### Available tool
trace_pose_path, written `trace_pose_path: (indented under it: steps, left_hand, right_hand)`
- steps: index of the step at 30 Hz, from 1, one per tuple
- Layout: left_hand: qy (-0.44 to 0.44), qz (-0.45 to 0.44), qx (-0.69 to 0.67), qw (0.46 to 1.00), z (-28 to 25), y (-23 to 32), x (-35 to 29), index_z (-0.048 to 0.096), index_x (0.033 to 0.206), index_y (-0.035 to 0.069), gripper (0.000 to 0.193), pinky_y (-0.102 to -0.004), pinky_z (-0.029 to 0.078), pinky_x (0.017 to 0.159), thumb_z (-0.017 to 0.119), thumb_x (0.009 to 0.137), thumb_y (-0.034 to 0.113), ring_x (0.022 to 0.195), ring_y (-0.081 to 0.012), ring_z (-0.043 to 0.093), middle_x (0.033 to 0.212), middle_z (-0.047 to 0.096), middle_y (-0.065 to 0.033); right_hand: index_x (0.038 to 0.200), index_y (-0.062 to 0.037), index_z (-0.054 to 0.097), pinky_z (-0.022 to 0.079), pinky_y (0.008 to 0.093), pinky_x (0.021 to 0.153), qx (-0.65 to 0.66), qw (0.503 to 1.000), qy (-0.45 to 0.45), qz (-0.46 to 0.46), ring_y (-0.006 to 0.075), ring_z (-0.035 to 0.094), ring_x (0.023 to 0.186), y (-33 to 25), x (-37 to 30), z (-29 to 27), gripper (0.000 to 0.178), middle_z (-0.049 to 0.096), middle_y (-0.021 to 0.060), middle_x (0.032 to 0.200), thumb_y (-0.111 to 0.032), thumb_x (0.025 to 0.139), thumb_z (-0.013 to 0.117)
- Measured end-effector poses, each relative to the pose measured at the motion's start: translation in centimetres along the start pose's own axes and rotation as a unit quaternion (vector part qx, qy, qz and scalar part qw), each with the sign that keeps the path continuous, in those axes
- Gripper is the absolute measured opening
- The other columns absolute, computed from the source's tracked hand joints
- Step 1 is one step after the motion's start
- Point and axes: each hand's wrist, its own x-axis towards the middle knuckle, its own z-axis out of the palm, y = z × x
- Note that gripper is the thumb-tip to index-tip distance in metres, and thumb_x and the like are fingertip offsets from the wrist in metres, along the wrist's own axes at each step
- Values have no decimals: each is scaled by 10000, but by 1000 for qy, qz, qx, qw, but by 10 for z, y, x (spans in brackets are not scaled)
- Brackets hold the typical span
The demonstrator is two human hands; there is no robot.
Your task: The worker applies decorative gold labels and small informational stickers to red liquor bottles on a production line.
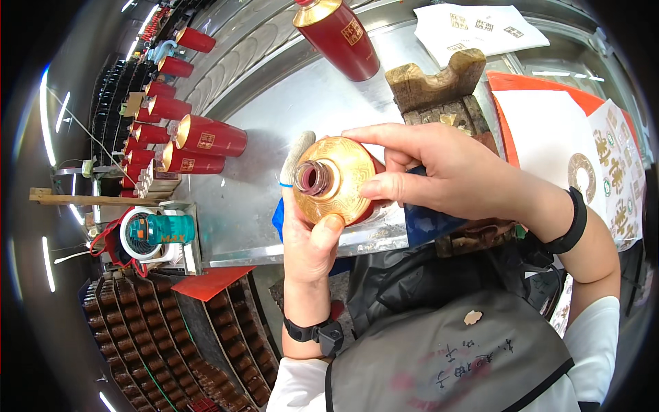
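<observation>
A red bottle with a gold shoulder (347,161) and an uncapped clear neck is tilted so that its mouth faces me. My left hand (309,237) grips it from below, thumb on the gold rim; a pale cloth sleeve (297,159) with a blue band covers one of its fingers. My right hand (425,161) lies along the bottle's right side, thumb and forefinger closed on the shoulder edge. What its other fingers touch is hidden. Just beyond this hand, a worn wooden cradle (439,86) stands on the metal table (268,226).
Another red bottle (343,41) stands at the far side, and several more (213,136) at the left. Sheets of gold-printed stickers (611,168) and white paper (542,137) lie on the right. A teal fan (158,229) sits at the table's left end, above brown compartment trays (151,329).
</observation>
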Motion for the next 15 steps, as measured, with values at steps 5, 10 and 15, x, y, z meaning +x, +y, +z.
trace_pose_path:
  steps: [5, 10, 15]
  left_hand:
    - [7, -7, 10, 1000, 2, 3, -1, 194, 1513, 9, 1059, -426, 453, 1055, 826, 745, 372, 1267, -293, 524, 1406, 458, -169]
    - [15, -12, 11, 1000, 4, 2, 0, 200, 1512, 8, 1090, -427, 446, 1061, 837, 724, 410, 1269, -292, 521, 1400, 466, -170]
    - [17, 16, 43, 999, 3, -1, 0, 205, 1510, -3, 1072, -430, 396, 1098, 816, 743, 431, 1323, -285, 464, 1445, 423, -166]
  right_hand:
    - [1384, -43, 509, 426, 216, 650, 61, 998, -11, 18, 53, 525, 650, 2, -1, -1, 612, 550, -9, 680, -182, 845, 764]
    - [1360, -32, 525, 424, 212, 644, -7, 998, 25, -53, 42, 530, 650, -2, -5, 5, 634, 562, -3, 687, -171, 806, 802]
    - [1182, 22, 631, 481, 249, 643, 115, 987, 50, 102, 76, 577, 702, -1, -1, -4, 441, 649, 38, 812, -343, 935, 657]
